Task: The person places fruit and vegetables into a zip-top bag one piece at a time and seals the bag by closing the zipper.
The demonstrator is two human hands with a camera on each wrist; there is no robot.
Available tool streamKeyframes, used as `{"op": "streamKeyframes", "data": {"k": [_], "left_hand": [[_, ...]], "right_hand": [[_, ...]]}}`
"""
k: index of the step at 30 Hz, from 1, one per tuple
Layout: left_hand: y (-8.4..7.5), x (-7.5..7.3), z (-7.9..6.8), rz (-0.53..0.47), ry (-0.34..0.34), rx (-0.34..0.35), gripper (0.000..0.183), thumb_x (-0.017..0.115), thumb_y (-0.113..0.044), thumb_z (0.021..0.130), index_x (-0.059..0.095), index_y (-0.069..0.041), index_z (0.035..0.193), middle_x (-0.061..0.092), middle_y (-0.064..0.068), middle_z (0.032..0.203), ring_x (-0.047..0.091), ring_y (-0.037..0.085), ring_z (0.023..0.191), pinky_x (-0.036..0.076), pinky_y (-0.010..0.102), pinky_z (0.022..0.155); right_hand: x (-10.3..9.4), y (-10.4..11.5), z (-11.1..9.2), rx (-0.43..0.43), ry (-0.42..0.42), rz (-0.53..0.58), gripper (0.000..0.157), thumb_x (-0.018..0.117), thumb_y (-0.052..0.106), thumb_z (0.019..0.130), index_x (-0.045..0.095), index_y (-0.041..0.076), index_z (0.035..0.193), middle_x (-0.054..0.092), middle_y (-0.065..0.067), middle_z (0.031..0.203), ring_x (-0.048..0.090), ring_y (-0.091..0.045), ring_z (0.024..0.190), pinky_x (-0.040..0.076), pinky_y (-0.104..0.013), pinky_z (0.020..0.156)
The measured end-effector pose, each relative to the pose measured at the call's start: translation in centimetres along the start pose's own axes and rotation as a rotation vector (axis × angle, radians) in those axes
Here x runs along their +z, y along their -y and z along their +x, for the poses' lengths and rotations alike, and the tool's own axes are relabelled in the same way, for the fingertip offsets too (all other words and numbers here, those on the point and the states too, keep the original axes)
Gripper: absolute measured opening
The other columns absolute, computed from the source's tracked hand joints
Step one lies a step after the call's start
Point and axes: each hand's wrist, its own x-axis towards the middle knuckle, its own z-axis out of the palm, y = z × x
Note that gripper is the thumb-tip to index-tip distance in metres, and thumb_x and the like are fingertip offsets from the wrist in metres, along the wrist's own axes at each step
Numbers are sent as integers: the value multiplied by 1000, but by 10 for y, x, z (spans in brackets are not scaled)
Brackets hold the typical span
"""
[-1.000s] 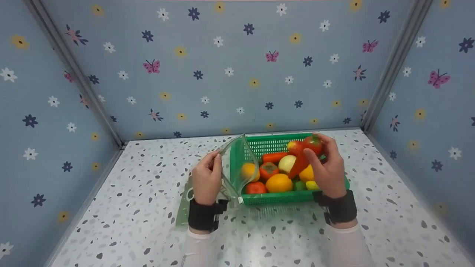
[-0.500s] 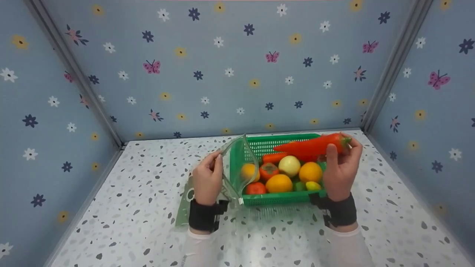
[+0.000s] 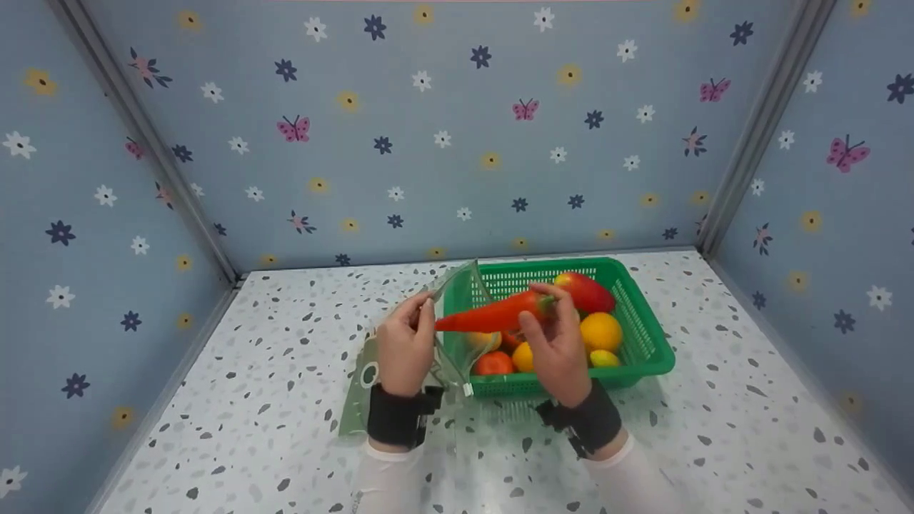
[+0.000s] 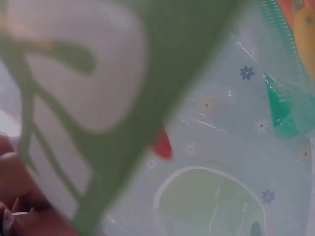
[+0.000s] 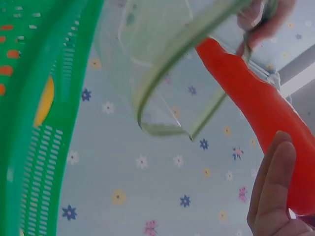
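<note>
Speckled table (image 3: 250,400) inside flowered walls: my left hand (image 3: 404,350) pinches a clear bag (image 3: 457,321) open just left of the basket (image 3: 646,343). My right hand (image 3: 560,346) grips a chili (image 3: 493,314), tip at the bag's mouth. That limp rim could fold and block it.

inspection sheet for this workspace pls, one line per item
surface: speckled white table, bare around the basket.
job's things: long red pepper held level, its tip at the mouth of the clear bag; green basket beside the bag.
clutter: orange, tomato, apple and other fruit lying in the basket.
grippers: left hand pinches the bag's rim, holding the mouth open; right hand grips the pepper near its stem end.
cables: nothing seen; black wrist bands only.
surroundings: blue walls printed with flowers and butterflies on three sides.
</note>
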Motion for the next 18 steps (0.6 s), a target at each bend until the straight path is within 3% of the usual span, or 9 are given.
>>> {"op": "streamKeyframes", "data": {"k": [4,10,18], "left_hand": [[0,2,0,20,1,15,19,63,-5,99,76,2,110,44,-1,63,36,4,52,32,19,50],[-3,4,-1,58,14,26,19,62,-8,101,77,0,111,43,-2,63,35,3,52,30,20,51],[-6,2,-6,95,40,22,23,60,-12,103,76,-1,115,40,-5,61,31,1,50,28,22,51]], "right_hand": [[20,-9,-9,54,121,-21,39,59,-2,101,45,-4,137,60,-20,116,66,-17,84,59,-24,74],[37,-17,-16,136,260,-117,41,68,7,99,50,-1,135,57,-20,132,70,-28,101,61,-30,83],[57,-24,-1,189,498,-264,38,66,-1,96,56,1,133,65,-18,129,67,-32,112,58,-45,96]]}}
